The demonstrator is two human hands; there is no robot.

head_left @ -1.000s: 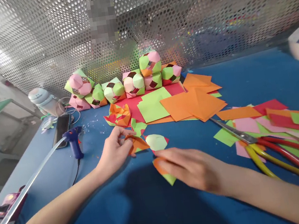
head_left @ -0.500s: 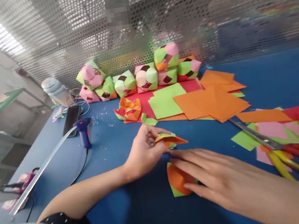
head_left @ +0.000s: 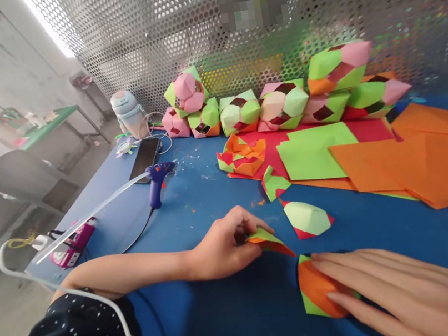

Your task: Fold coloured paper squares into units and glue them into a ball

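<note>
Right of the glue gun (head_left: 156, 185), pinching a folded scrap (head_left: 269, 241), orange and green, between thumb and fingers of the left hand (head_left: 225, 246), likely to hold its crease. Farther right of the gun, resting parted fingers of the right hand (head_left: 397, 288) on a second folded piece (head_left: 315, 289), probably to steady it on the table (head_left: 197, 217). Beyond the gun, showing hollow, faceted paper balls (head_left: 233, 117) before a perforated metal screen (head_left: 183, 5).

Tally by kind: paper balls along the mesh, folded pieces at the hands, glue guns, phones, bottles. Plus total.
Paper balls: 8
Folded pieces, one in the left hand, one partly under the right hand: 2
Glue gun: 1
Phone: 1
Bottle: 1
Total: 13
</note>
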